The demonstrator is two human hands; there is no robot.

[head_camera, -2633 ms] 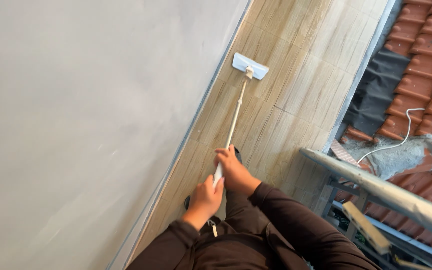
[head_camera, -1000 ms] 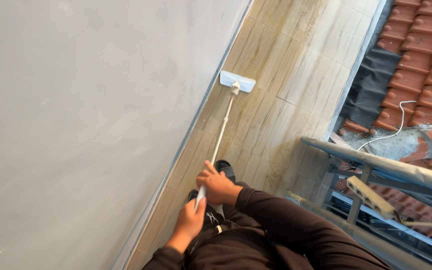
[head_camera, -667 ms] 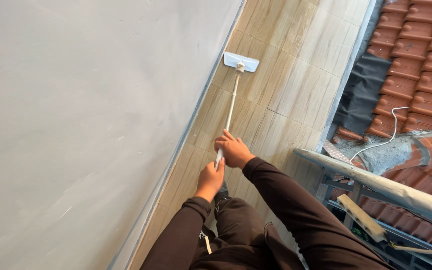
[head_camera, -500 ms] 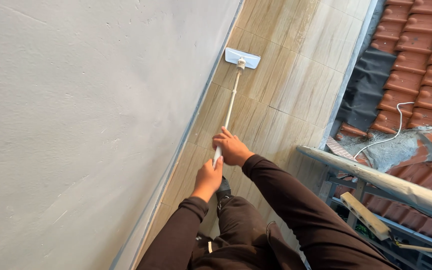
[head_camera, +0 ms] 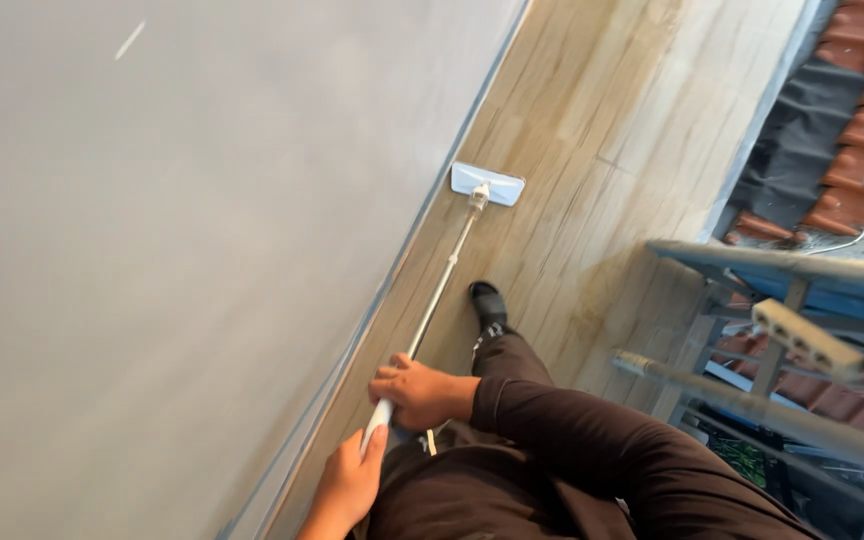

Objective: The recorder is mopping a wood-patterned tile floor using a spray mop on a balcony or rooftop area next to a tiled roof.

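On the left stood the plain grey wall (head_camera: 152, 250), meeting the floor along a thin edge. The left hand (head_camera: 344, 485) was closed around the top end of the mop handle (head_camera: 432, 305), and the right hand (head_camera: 417, 392) wrapped it just below. The handle seemed light, stiff and a little smooth, so two hands spaced apart looked a good hold. The flat white mop head (head_camera: 487, 184) lay on the wooden-look floor (head_camera: 602, 130), beside the wall. To the right, a metal railing (head_camera: 782, 265) closed the narrow strip.
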